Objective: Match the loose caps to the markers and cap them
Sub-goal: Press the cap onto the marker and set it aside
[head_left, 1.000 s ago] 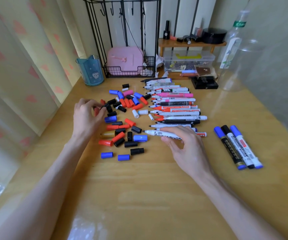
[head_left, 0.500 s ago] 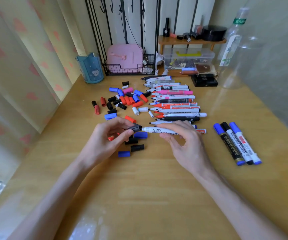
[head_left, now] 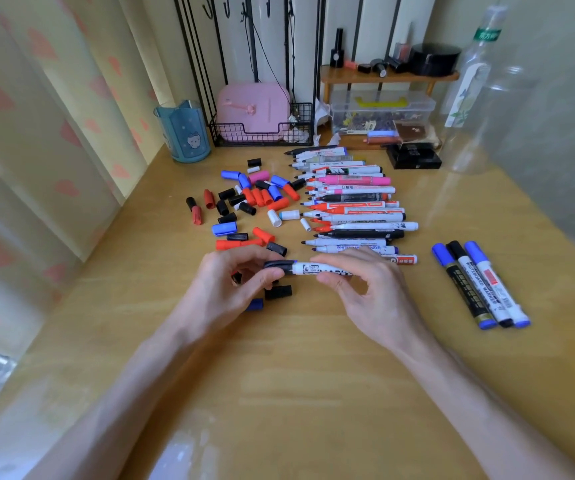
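Observation:
My right hand point(head_left: 365, 292) grips a white marker point(head_left: 317, 268) held level above the table, its tip pointing left. My left hand point(head_left: 230, 285) pinches a black cap point(head_left: 277, 265) that sits over that tip. Behind the hands lies a row of several uncapped markers point(head_left: 351, 209), tips to the left. A scatter of loose red, blue, black, pink and white caps point(head_left: 251, 202) spreads to their left. More black and blue caps point(head_left: 277, 292) lie partly hidden under my left hand. Three capped markers point(head_left: 480, 282) lie side by side at the right.
A blue cup point(head_left: 183, 133), a wire basket with a pink case point(head_left: 254, 112), a clear storage box point(head_left: 379, 112) under a small wooden shelf, a black box point(head_left: 414, 155) and a clear bottle point(head_left: 469, 95) line the table's back edge. A curtain hangs along the left.
My left hand came from the cap pile at the left with a black cap and brought it onto the tip of the marker, which my right hand lifted from the table.

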A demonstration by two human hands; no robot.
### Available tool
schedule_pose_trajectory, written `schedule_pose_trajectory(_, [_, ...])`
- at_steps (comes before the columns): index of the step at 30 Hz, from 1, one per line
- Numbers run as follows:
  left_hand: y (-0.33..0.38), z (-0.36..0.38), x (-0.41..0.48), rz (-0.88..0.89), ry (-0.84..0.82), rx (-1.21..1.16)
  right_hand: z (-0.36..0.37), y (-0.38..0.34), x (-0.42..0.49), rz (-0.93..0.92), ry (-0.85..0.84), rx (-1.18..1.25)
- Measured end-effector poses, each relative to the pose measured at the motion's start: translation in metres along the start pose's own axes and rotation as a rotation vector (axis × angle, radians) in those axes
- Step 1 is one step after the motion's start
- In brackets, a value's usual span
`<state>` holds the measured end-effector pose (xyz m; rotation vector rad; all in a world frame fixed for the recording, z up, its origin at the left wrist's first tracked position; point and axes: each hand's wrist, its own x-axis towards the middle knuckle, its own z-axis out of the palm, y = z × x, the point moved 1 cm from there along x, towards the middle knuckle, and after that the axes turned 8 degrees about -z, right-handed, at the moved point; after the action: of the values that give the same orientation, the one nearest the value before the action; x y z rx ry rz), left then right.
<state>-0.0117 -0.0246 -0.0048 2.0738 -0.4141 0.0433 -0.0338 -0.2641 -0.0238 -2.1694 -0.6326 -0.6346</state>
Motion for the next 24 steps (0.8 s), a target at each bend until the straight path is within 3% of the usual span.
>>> schedule_pose_trajectory(5, [-0.008, -0.02, 0.006, 0.019, 0.03, 0.267, 0.001, 0.003, 0.002, 0.027, 0.046, -0.067])
schedule_pose_trajectory(13, [-0.026, -0.041, -0.006, 0.044, -0.066, 0.368, -0.001, 0.004, 0.001, 0.059, 0.081, -0.089])
schedule_pose_trajectory(17, [-0.026, -0.041, 0.0, 0.035, 0.075, 0.343, 0.0, 0.004, 0.001, 0.07, 0.078, -0.089])
schedule_pose_trajectory(24, [-0.05, -0.05, 0.058, -0.127, 0.392, 0.452, 0.001, 0.005, 0.001, 0.085, 0.067, -0.098])
